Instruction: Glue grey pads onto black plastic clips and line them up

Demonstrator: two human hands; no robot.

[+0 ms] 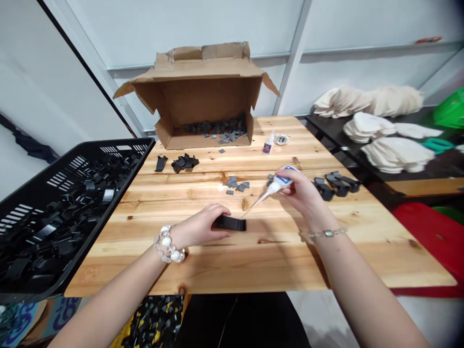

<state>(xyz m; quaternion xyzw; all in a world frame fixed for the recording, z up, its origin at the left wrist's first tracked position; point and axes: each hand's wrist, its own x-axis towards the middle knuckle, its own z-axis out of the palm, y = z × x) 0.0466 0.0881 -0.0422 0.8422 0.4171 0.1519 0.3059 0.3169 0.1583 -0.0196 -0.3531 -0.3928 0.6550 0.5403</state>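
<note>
My left hand (204, 225) grips a small black plastic part (229, 223) low over the wooden table (217, 270), thumb and fingers closed round its left end. In my right hand (295, 188) is a white glue bottle (280, 182) with a blue label. It tilts down to the left, and its long thin nozzle tip is close to the black part's right end; whether they touch I cannot tell. Small grey pads (237, 184) lie loose just beyond my hands. Several black parts (335, 184) rest right of my right hand.
A cardboard box (203, 104) on its side holds many grey pieces. Near it stand a second glue bottle (268, 143) and a tape roll (282, 139). Black pieces (184, 163) lie at back left. A black crate (78, 166) full of parts flanks the table. White cloth stacks (397, 153) sit right.
</note>
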